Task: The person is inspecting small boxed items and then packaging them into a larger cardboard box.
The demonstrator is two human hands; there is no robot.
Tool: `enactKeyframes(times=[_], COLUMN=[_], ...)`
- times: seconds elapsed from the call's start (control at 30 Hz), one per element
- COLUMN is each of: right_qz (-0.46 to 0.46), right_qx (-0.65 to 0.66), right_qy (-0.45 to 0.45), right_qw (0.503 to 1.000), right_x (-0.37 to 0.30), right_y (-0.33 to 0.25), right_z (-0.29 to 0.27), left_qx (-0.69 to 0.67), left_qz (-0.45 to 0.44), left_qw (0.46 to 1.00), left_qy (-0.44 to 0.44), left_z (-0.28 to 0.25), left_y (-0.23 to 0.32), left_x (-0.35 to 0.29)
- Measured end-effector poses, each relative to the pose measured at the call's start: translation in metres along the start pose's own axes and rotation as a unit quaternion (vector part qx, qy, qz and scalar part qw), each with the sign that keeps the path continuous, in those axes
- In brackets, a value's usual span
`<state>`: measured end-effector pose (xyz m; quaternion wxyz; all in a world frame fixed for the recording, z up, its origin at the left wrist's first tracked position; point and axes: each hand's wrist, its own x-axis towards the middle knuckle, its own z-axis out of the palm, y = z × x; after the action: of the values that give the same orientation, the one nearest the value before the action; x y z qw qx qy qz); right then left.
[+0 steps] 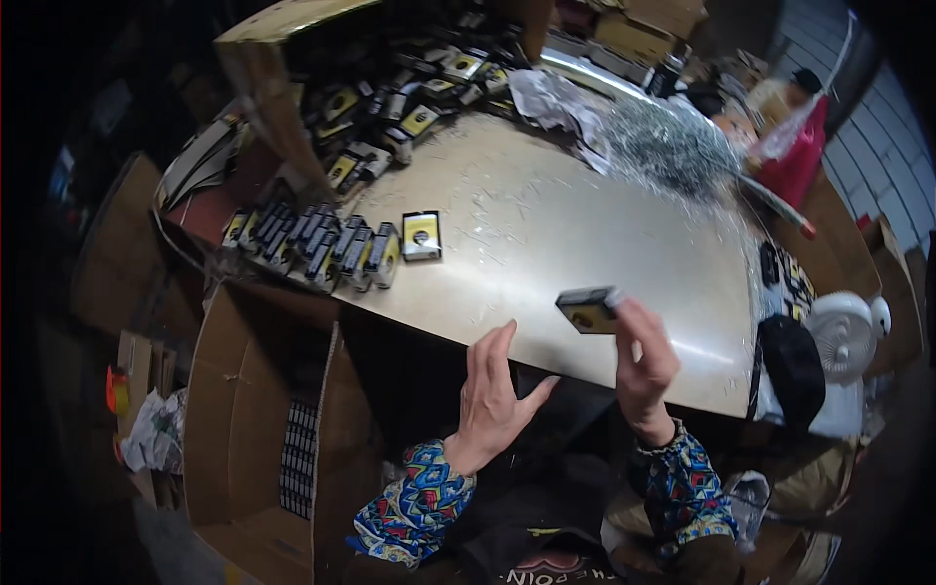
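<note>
My right hand (643,356) grips a small black and yellow box (588,310) by its right end, held above the near part of the pale tabletop (546,224). To its left, my left hand (490,395) is empty, with the thumb spread away from the fingers at the table's front edge. One similar small box (422,236) lies on the table with its yellow face up. Beside it, a row of upright small boxes (322,244) lines the front left edge.
A loose heap of small boxes (419,117) covers the back left. Behind right lies a tangled pile of clear strips (668,146). An open carton (249,390) holding packed boxes stands below left. A white fan (840,336) and black cap (792,370) sit right. Another person (780,97) is farther back.
</note>
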<state>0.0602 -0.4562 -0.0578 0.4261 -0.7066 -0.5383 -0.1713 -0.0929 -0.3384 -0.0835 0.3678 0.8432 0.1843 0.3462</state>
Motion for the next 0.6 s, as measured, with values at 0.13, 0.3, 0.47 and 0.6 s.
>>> enactKeyframes(times=[0.13, 0.3, 0.47, 0.6], right_qz=[-0.022, 0.008, 0.265, 0.24], right_qx=[-0.027, 0.081, 0.458, 0.328], right_qy=[0.031, -0.077, -0.12, -0.154], right_qw=[0.999, 0.994, 0.84, 0.901], right_x=[0.004, 0.009, 0.028, 0.066], right_y=[0.006, 0.013, -0.003, 0.02], right_z=[0.011, 0.02, 0.053, 0.086], left_qx=[-0.012, 0.057, -0.136, -0.016], left_qz=[-0.02, -0.019, -0.099, -0.041], left_qw=[1.0, 0.997, 0.984, 0.993], left_qy=[0.016, 0.039, 0.048, 0.113], left_z=[-0.002, 0.001, -0.019, -0.038], left_y=[-0.014, -0.025, -0.035, -0.045], left_x=[-0.006, 0.011, 0.018, 0.029])
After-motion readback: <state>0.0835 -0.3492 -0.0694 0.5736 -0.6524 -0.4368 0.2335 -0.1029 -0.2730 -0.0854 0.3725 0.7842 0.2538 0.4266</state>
